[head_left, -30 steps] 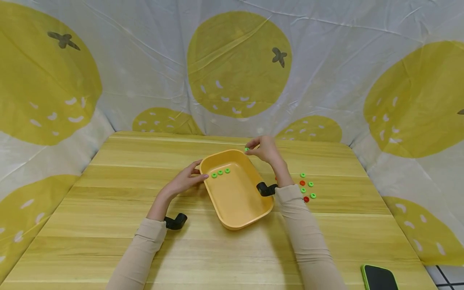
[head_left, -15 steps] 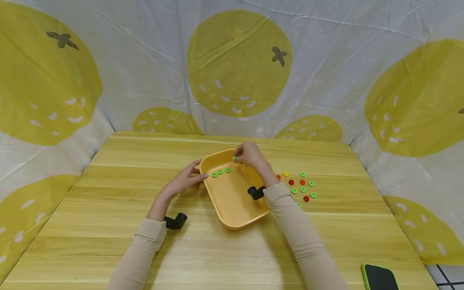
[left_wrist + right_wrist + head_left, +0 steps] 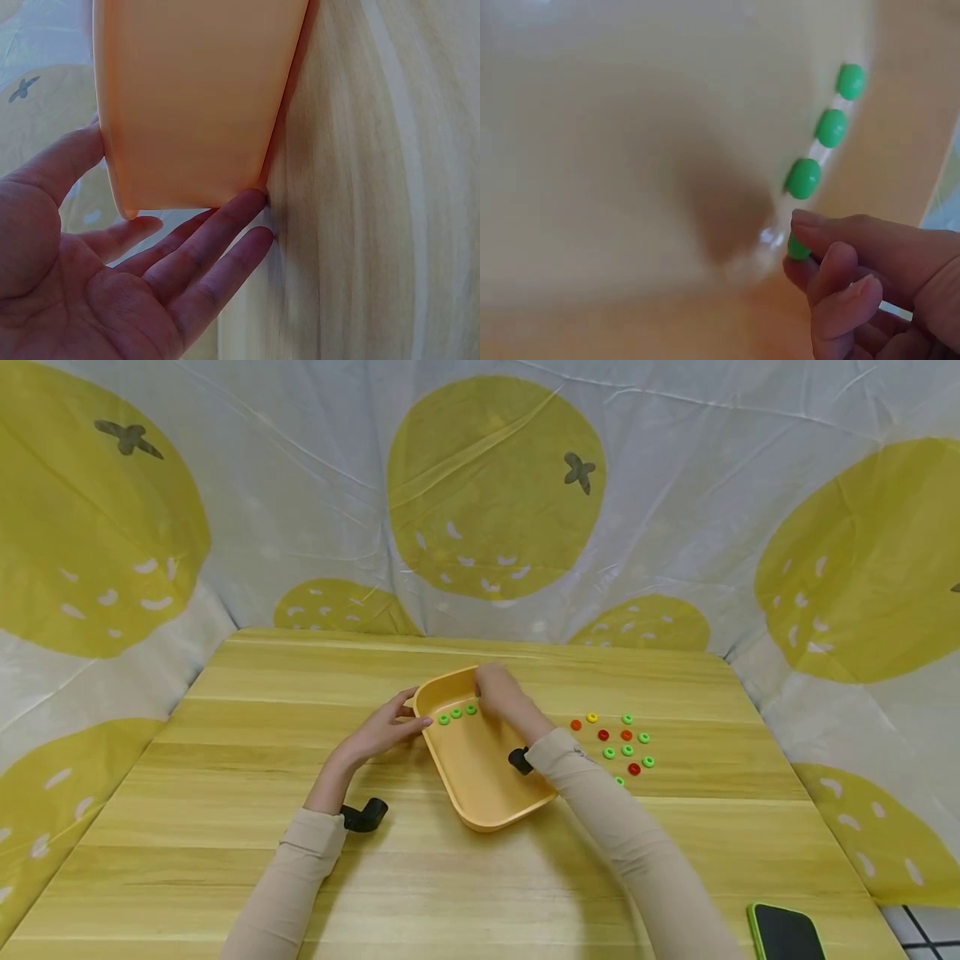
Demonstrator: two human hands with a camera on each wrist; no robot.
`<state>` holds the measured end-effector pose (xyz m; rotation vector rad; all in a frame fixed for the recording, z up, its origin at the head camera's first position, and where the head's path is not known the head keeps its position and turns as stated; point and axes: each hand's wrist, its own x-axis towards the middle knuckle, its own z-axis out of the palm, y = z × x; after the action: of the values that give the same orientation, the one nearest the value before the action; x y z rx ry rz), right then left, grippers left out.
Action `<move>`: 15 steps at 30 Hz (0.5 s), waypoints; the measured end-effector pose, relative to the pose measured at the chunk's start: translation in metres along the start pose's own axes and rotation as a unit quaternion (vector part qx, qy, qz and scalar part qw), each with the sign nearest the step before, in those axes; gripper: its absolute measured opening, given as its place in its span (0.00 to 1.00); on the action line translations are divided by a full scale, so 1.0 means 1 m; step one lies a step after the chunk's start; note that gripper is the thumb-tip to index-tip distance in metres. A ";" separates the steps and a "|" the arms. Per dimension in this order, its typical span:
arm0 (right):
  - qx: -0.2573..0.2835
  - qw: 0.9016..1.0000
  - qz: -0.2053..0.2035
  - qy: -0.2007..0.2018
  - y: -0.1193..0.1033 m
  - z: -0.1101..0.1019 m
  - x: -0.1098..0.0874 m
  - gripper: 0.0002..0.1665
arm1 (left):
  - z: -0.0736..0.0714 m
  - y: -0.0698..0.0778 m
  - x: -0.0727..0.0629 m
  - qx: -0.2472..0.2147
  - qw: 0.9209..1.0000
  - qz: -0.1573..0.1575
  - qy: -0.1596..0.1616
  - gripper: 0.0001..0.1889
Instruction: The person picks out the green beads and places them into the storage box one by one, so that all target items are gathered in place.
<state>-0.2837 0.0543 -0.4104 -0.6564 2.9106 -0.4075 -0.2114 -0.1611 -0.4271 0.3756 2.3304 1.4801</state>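
My right hand (image 3: 504, 693) reaches inside the orange-yellow plastic tray (image 3: 487, 785), near its far wall. Between thumb and index finger it pinches a small green ring-shaped bead (image 3: 799, 247), low over the tray floor in the right wrist view. Three like green beads (image 3: 457, 713) lie in a row along the far wall, and the nearest of them (image 3: 804, 178) is just beyond my fingertips. At the tray's far left corner, my left hand (image 3: 382, 727) holds the tray, thumb on the rim and fingers against the outside. The left wrist view shows fingertips (image 3: 251, 196) at the tray's lower edge.
Right of the tray, loose beads lie scattered on the wooden table (image 3: 247, 777): several green ones (image 3: 627, 750), red and orange ones (image 3: 603, 735), and a yellow one (image 3: 592, 717). A phone (image 3: 787, 932) lies at the front right. Behind hangs a fruit-print cloth (image 3: 495, 485).
From beyond the tray's far rim, my right hand has moved left and down into the tray with the green bead. The left hand and tray have stayed in place.
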 end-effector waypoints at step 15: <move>-0.041 0.999 0.006 0.018 0.000 0.009 0.000 0.21 | 0.000 0.001 -0.001 -0.001 1.000 -0.006 -0.005 0.39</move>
<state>-0.2816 0.0520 -0.4190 -0.6479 2.9775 -0.3016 -0.2109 -0.1612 -0.4260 0.3655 2.3199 1.4716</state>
